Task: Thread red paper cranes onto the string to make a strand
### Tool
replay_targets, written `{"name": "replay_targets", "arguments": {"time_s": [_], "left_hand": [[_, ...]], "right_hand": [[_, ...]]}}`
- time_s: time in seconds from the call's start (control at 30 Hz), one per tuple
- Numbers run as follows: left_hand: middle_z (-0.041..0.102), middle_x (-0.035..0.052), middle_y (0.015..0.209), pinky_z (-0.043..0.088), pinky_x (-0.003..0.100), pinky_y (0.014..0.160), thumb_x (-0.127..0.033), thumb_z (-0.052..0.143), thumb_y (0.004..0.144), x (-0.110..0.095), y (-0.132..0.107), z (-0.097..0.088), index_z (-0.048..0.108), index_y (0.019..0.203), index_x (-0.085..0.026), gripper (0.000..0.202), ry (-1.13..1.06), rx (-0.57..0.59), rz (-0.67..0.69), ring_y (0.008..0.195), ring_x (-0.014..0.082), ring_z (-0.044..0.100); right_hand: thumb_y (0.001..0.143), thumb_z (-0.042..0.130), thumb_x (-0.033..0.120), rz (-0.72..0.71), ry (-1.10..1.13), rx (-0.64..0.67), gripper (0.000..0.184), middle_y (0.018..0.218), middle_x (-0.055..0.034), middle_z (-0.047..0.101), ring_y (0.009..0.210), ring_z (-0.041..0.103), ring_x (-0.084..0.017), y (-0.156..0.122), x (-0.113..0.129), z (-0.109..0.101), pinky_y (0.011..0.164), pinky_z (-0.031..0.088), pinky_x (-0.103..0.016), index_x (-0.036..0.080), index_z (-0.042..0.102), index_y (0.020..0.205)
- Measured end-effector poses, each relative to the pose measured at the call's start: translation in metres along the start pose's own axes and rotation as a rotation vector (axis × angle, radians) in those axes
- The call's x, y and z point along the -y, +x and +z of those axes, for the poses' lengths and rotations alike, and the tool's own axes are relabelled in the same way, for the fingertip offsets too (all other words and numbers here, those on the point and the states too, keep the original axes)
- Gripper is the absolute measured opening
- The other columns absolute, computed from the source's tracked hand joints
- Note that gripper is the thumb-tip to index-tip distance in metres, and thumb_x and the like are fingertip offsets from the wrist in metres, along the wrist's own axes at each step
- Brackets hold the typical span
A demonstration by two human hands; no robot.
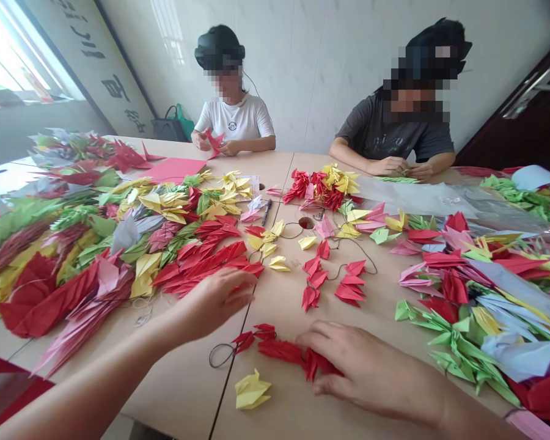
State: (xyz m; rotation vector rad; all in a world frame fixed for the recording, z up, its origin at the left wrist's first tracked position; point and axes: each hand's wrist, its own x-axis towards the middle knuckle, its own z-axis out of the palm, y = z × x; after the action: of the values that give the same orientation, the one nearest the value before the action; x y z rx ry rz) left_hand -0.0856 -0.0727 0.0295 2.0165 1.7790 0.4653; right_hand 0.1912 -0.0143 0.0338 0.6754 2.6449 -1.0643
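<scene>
My left hand (222,296) is at the right end of a pile of red folded paper pieces (211,253), its fingers stretched and slightly bent, with nothing visible in them. Closer to me, my right hand (362,370) has thumb and fingers around a strung row of red folded paper (282,351) lying on the table. A dark cord loop (220,355) trails from the left end of that row. A single yellow folded piece (252,390) sits in front of it. Beyond my hands are short red stacks (349,284) and loose yellow pieces (279,264).
Multicoloured folded paper heaps (96,226) cover the left side, and more bundles (476,305) lie on the right. A pen (266,211) and a round table hole (306,222) are mid-table. Across sit two people, one holding red paper (214,142), the other handling green pieces (401,179).
</scene>
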Motion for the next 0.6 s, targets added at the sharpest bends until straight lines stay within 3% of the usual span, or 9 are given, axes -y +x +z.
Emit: {"name": "replay_targets", "arguments": {"time_s": [0.17, 0.33, 0.5, 0.6], "left_hand": [[0.069, 0.0118, 0.116, 0.048, 0.04, 0.095, -0.027, 0.05, 0.093, 0.024, 0.069, -0.029, 0.066, 0.113, -0.017, 0.027, 0.213, -0.153, -0.139, 0.111, 0.0295, 0.062], [0.065, 0.0089, 0.116, 0.054, 0.044, 0.088, -0.034, 0.059, 0.094, 0.053, 0.13, -0.033, 0.062, 0.114, -0.016, 0.027, 0.258, -0.083, -0.282, 0.101, 0.0228, 0.064], [0.064, 0.0088, 0.117, 0.056, 0.042, 0.083, -0.033, 0.06, 0.094, 0.064, 0.153, -0.023, 0.061, 0.117, -0.015, 0.029, 0.219, -0.002, -0.309, 0.098, 0.0222, 0.065], [0.065, 0.0083, 0.114, 0.057, 0.041, 0.081, -0.033, 0.059, 0.094, 0.066, 0.151, -0.033, 0.061, 0.115, -0.015, 0.028, 0.204, -0.048, -0.31, 0.095, 0.0211, 0.065]], "right_hand": [[0.081, 0.072, 0.047, -0.027, 0.139, 0.044, 0.056, 0.118, -0.0084, 0.065, 0.11, 0.061, -0.028, 0.007, -0.007, 0.001, 0.096, 0.047, -0.038, 0.024, 0.059, 0.131], [0.079, 0.073, 0.052, -0.023, 0.213, 0.037, 0.059, 0.117, -0.0076, 0.066, 0.109, 0.062, -0.027, 0.011, -0.012, 0.001, 0.094, 0.047, -0.034, 0.024, 0.062, 0.129], [0.08, 0.072, 0.052, -0.009, 0.241, 0.034, 0.054, 0.115, -0.0063, 0.066, 0.105, 0.063, -0.025, 0.013, -0.015, 0.003, 0.09, 0.048, -0.031, 0.025, 0.063, 0.126], [0.079, 0.074, 0.048, 0.012, 0.246, 0.035, 0.053, 0.113, -0.0063, 0.067, 0.103, 0.063, -0.025, 0.014, -0.017, 0.004, 0.09, 0.049, -0.031, 0.025, 0.064, 0.125]]}}
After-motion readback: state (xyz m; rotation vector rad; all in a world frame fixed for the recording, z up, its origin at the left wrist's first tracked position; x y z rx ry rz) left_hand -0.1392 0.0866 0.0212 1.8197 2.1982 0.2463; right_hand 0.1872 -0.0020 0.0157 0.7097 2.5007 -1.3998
